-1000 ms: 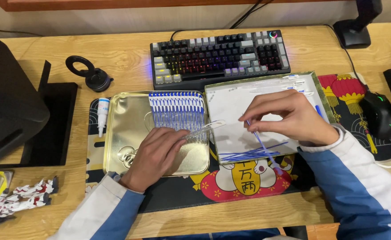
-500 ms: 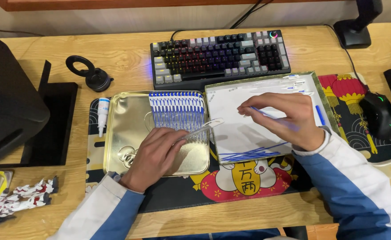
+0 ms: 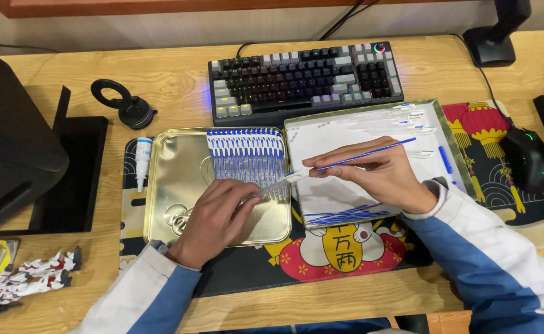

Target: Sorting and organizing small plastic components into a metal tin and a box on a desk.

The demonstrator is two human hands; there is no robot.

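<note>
A pale wooden desk (image 3: 179,74) carries everything here. At its left edge sits a large black box-like device (image 3: 12,142). Along the far side lies a black and grey mechanical keyboard (image 3: 306,77) with lit keys. In front of it a dark printed desk mat (image 3: 346,247), with red lanterns and a cartoon cat, spreads under two trays.

The left one is a shallow gold-coloured metal tray (image 3: 173,179); a row of thin blue-and-white sticks (image 3: 245,148) lies side by side along its far right part. Just beside it, to the right, is a white rectangular tray with a green patterned border (image 3: 346,192), holding a loose bundle of thin blue rods (image 3: 343,215) near its front edge and a few pale pieces at its far edge.

A black computer mouse (image 3: 529,159) rests on the mat's right end. A black ring-shaped stand (image 3: 123,105) stands left of the keyboard, and a small white bottle (image 3: 142,158) lies just left of the gold tray.

The left hand (image 3: 213,216) rests in the gold tray, fingers curled and pinching a small clear piece (image 3: 272,187) at the near ends of the row. The right hand (image 3: 377,173), over the white tray, grips a single thin blue stick with a white tip (image 3: 358,156) between thumb and fingers, its tip pointing left toward the left hand's fingertips.
</note>
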